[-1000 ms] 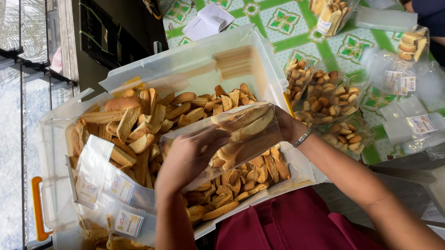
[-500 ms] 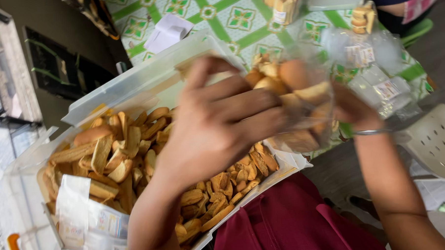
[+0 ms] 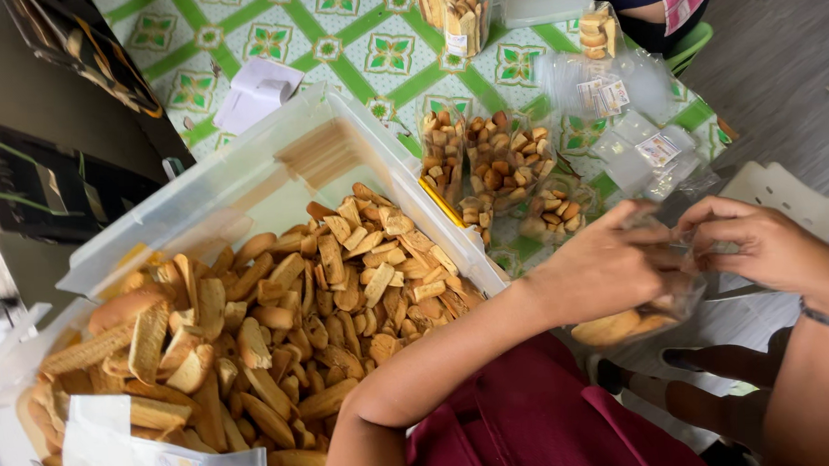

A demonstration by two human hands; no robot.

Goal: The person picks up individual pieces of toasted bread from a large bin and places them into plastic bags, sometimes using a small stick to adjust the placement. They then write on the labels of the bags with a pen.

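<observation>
On green-patterned tablecloth (image 3: 371, 51) | rusk tub (image 3: 247, 184) | both grips closed on clear bag (image 3: 660, 307) | grey floor (image 3: 785, 64)

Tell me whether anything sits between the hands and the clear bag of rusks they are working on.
Nothing visible does. The left hand and right hand both already grip the top of the clear bag of rusks, which hangs beside the tub.

Table with green-patterned cloth (image 3: 372, 55), clear plastic bin of rusks (image 3: 248, 188), filled snack bags (image 3: 494, 157), white paper (image 3: 255, 91)
</observation>
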